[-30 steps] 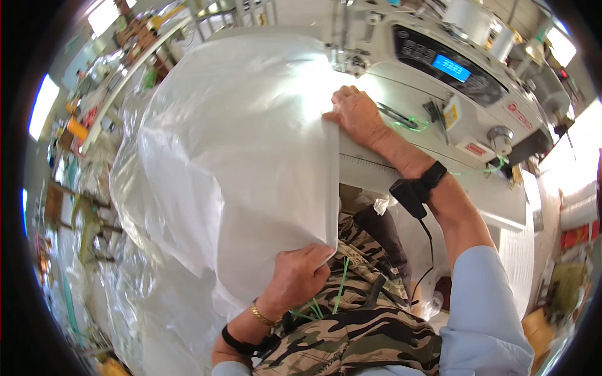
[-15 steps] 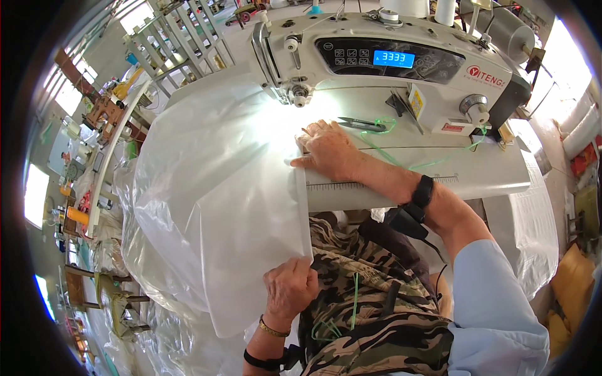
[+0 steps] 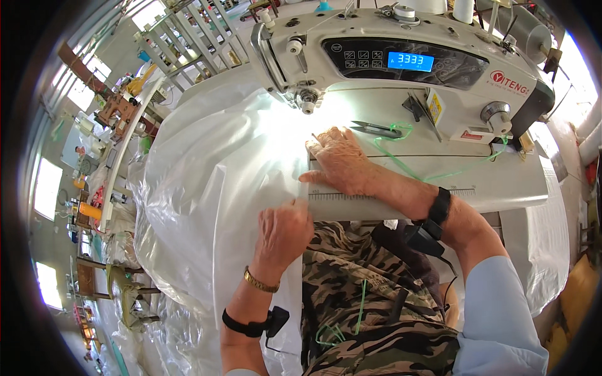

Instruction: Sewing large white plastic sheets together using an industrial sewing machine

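1. Left hand (image 3: pixel 282 235): closed, fingers curled in, gripping the sheet (image 3: pixel 188 182) at its right edge; fingertips partly hidden.
2. Right hand (image 3: pixel 342 160): open, palm down, fingers close together and slightly bent, thumb out to the left. It touches the sheet's right edge, farther off than the left hand and just near of the lit needle area.
3. Left forearm: rises from the near side, leaning a little right toward the far end; back of hand up. Black band and gold bracelet on it.
4. Right arm: elbow bent out to the right, forearm slanting far and left over the desk (image 3: pixel 495 182). Black band at wrist.
5. Sheet: white, glossy, on the left part of the desk, draping over toward near and left. Long axis runs near to far; right edge nearly straight, pointing at the machine (image 3: pixel 401 62). Soft folds fan out beside the left hand. Glare hides detail under the needle.
6. Black snips (image 3: pixel 376 130): on the desk, just right of the right hand's fingers, lying roughly left to right.
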`<state>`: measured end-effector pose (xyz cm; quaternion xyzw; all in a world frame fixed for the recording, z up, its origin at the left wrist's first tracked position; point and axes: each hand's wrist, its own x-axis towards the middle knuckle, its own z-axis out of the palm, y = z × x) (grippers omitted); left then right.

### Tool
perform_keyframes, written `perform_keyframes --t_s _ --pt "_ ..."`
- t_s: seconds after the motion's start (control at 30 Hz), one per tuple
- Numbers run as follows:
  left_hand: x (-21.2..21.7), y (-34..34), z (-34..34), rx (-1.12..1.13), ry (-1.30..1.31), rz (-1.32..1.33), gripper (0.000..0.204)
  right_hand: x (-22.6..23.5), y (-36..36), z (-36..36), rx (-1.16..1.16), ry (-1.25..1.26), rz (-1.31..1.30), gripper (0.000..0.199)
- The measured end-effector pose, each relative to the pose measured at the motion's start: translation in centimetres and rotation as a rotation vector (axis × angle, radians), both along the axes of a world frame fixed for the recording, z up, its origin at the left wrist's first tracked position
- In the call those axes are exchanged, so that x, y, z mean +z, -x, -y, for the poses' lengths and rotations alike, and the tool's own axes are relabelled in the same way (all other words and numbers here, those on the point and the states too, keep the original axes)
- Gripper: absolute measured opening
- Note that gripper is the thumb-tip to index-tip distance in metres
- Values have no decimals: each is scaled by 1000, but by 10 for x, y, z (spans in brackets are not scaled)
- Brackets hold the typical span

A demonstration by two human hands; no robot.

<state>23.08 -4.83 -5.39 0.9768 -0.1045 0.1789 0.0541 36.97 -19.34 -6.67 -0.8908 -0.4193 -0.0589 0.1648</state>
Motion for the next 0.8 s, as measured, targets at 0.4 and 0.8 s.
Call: perform_keyframes --t_s 0.4,0.8 --pt "18 -77 -3 102 139 -131 17 -13 -4 -4 -68 -123 95 28" --pt "-20 24 -108 241 586 144 31 -3 11 -8 213 -542 395 12"
